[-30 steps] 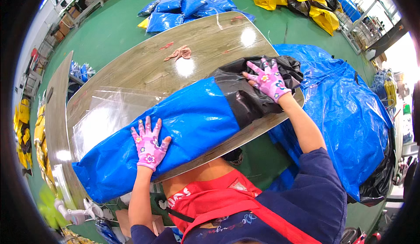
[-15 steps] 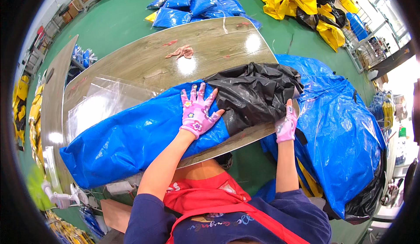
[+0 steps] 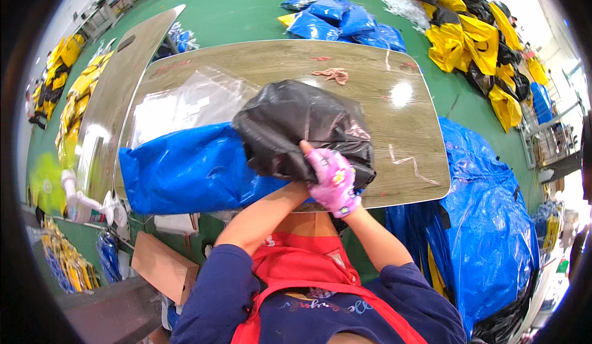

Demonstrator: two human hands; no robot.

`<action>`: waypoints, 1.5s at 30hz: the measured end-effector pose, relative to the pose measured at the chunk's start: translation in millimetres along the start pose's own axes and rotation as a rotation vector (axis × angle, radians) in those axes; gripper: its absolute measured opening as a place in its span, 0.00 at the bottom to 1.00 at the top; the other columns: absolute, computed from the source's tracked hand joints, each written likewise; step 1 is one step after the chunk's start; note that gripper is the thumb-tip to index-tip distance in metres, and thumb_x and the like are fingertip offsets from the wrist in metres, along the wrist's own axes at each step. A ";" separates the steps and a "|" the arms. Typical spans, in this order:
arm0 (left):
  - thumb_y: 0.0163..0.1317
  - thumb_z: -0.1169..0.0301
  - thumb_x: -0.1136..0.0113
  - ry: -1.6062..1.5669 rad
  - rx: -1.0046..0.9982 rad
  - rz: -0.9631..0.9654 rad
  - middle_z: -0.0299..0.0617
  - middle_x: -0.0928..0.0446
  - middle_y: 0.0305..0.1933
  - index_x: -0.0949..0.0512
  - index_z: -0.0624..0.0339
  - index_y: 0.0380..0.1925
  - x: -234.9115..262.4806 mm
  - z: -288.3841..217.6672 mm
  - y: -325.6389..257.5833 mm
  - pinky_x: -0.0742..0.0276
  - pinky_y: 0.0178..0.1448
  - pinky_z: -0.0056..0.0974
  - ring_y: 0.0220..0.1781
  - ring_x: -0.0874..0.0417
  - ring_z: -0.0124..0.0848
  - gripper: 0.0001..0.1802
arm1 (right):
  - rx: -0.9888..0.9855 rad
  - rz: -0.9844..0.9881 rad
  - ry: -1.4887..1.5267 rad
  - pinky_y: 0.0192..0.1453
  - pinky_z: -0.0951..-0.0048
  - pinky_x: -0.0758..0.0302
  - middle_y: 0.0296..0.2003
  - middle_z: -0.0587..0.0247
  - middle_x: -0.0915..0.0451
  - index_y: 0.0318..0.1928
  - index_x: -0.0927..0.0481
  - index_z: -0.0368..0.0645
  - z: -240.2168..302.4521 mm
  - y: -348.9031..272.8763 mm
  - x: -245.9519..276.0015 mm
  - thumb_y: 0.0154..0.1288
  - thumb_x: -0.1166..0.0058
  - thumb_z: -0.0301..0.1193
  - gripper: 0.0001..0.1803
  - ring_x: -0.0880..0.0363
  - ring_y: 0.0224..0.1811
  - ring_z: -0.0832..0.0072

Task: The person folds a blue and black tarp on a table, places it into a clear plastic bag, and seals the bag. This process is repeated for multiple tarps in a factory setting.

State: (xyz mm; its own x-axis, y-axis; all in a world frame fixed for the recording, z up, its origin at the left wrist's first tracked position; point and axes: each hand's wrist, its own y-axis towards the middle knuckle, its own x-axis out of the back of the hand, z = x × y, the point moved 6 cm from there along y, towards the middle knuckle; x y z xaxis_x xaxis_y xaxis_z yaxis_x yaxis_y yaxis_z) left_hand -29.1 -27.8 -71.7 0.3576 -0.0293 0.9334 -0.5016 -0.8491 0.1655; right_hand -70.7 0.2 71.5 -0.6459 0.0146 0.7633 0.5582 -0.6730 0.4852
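Observation:
A blue and black coated sheet or cover lies across the near side of the table. Its blue part (image 3: 182, 168) stretches to the left, and its black part (image 3: 290, 125) is folded over into a bulky mound. My right hand (image 3: 335, 180), in a pink flowered glove with a bare fingertip, is closed on the near edge of the black part. Its thumb lies on top and the other fingers are mostly hidden. My left forearm (image 3: 262, 217) reaches in under the right hand; the left hand itself is hidden behind the right glove and the black material.
Clear plastic bags (image 3: 179, 106) lie behind the blue part on the wood-grain table (image 3: 407, 153). A pink scrap of cloth (image 3: 333, 74) is farther back. A large blue sheet (image 3: 487, 221) hangs at the right. Packed blue bundles (image 3: 339, 20) sit on the floor beyond.
The black end has been folded leftward over the blue part. My right hand has moved left with it, and my left hand has gone from flat on top to hidden. The view has shifted.

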 end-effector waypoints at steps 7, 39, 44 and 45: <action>0.67 0.55 0.51 -0.052 -0.203 -0.100 0.45 0.26 0.61 0.26 0.44 0.57 53.7 3.9 -120.2 0.35 0.67 0.50 0.61 0.26 0.46 0.21 | 0.067 0.152 0.017 0.48 0.61 0.25 0.44 0.60 0.24 0.65 0.30 0.53 35.5 -8.2 -33.8 0.37 0.36 0.28 0.46 0.24 0.45 0.61; 0.60 0.53 0.36 -1.278 1.257 -0.580 0.51 0.24 0.57 0.33 0.62 0.62 278.7 234.0 -462.4 0.21 0.59 0.48 0.53 0.19 0.45 0.36 | -0.196 0.253 -0.328 0.69 0.24 0.66 0.70 0.58 0.41 0.69 0.35 0.62 76.3 62.4 -156.5 0.69 0.61 0.54 0.31 0.49 0.74 0.49; 0.53 0.67 0.40 -1.519 1.004 -0.668 0.57 0.23 0.55 0.31 0.66 0.60 356.6 144.4 -318.7 0.22 0.58 0.54 0.51 0.18 0.50 0.33 | 0.051 0.393 -0.441 0.74 0.35 0.64 0.72 0.64 0.41 0.67 0.32 0.55 68.4 57.3 -171.4 0.67 0.58 0.43 0.28 0.50 0.76 0.62; 0.52 0.66 0.41 -1.549 0.910 -0.662 0.58 0.23 0.54 0.30 0.67 0.59 357.4 108.0 -255.3 0.22 0.58 0.56 0.50 0.18 0.51 0.32 | 0.071 0.441 -0.437 0.76 0.37 0.67 0.73 0.65 0.44 0.68 0.33 0.53 63.1 53.5 -172.8 0.69 0.61 0.43 0.28 0.52 0.77 0.64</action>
State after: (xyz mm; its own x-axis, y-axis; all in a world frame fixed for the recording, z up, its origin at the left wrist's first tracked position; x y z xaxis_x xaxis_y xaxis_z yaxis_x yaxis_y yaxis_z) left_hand 311.8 121.5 185.2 0.8356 0.4279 -0.3446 0.3093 -0.8848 -0.3486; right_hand 103.5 8.3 -7.5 -0.0824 0.0584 0.9949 0.7665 -0.6343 0.1008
